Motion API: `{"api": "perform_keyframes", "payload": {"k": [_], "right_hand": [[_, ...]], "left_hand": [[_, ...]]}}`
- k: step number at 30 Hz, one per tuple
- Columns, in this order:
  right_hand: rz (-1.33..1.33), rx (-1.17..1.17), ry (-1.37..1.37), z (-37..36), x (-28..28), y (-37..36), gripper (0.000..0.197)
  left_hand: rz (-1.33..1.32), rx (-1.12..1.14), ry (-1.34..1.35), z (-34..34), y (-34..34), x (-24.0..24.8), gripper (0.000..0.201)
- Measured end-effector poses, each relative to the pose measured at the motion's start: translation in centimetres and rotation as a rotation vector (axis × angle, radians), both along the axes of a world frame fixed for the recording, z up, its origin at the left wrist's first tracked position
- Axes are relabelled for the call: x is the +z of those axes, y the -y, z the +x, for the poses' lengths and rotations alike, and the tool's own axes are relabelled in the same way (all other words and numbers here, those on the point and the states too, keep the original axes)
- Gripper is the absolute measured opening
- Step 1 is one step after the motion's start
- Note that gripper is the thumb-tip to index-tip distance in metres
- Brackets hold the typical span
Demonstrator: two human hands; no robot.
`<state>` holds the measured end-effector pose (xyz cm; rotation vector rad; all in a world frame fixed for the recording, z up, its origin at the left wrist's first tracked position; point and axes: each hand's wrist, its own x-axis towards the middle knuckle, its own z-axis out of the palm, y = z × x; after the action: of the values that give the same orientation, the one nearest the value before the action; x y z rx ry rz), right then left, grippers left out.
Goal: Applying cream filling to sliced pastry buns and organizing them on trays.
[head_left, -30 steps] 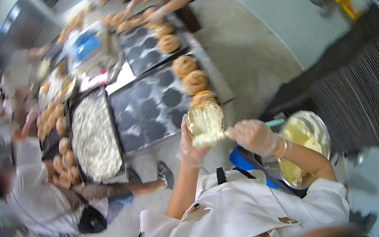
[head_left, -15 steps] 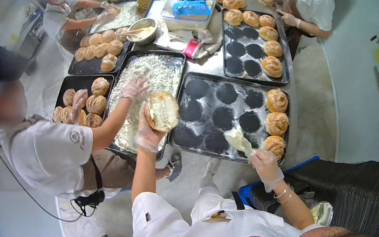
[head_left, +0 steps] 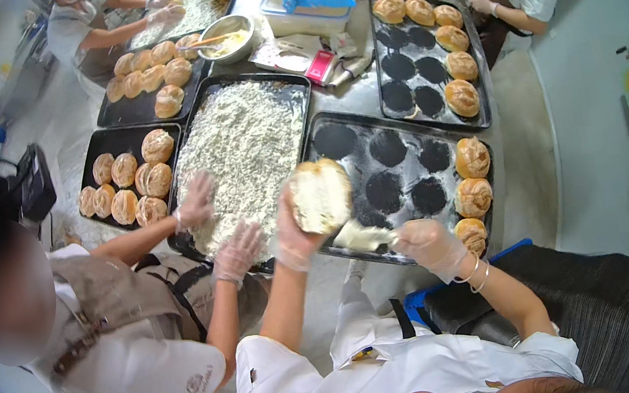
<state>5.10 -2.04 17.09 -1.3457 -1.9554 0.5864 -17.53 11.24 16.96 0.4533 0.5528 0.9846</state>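
In my gloved left hand [head_left: 294, 236] is a round bread bun [head_left: 321, 195], its pale cream-covered face turned up and toward the right. My gloved right hand [head_left: 433, 245] is closed around the handle of a spatula [head_left: 363, 236]. White cream coats the spatula's blade, which lies just below and right of the bun; whether they touch I cannot tell. Both hands are above the near edge of a dark baking tray [head_left: 372, 257]. This tray has round dark marks in white powder and a few golden buns [head_left: 473, 197] along its right side.
Left of the bun is a tray of white crumbly topping [head_left: 237, 143], with a co-worker's gloved hands [head_left: 237, 253] at its near edge. More buns fill trays at left [head_left: 134, 178] and right [head_left: 458, 65]. A metal bowl [head_left: 228, 40] stands farther back. Other people work across the table.
The bun and my left hand have shifted right. My right hand has brought the spatula up and left, close to the bun. The co-worker's hands have moved to the topping tray's near edge.
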Motion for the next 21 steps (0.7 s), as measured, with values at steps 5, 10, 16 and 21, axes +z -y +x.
{"api": "perform_keyframes", "payload": {"k": [5,10,16,21], "right_hand": [[-0.688,-0.689,-0.704,1.7,-0.9,5.4,0.022],[-0.578,-1.119,-0.846,3.2,-4.4,11.8,0.022],[-0.425,-1.444,-0.974,4.5,-9.8,19.5,0.023],[-0.211,-1.74,-1.217,5.8,-14.9,21.1,0.041]], "left_hand": [[0.152,0.275,-0.485,-7.7,-14.3,-7.3,0.045],[0.963,0.54,-2.006,-11.1,-21.3,-14.8,0.063],[1.363,0.833,-2.123,-2.5,-16.2,-17.2,0.053],[0.922,-0.52,-0.999,16.2,1.5,-18.2,0.024]]}}
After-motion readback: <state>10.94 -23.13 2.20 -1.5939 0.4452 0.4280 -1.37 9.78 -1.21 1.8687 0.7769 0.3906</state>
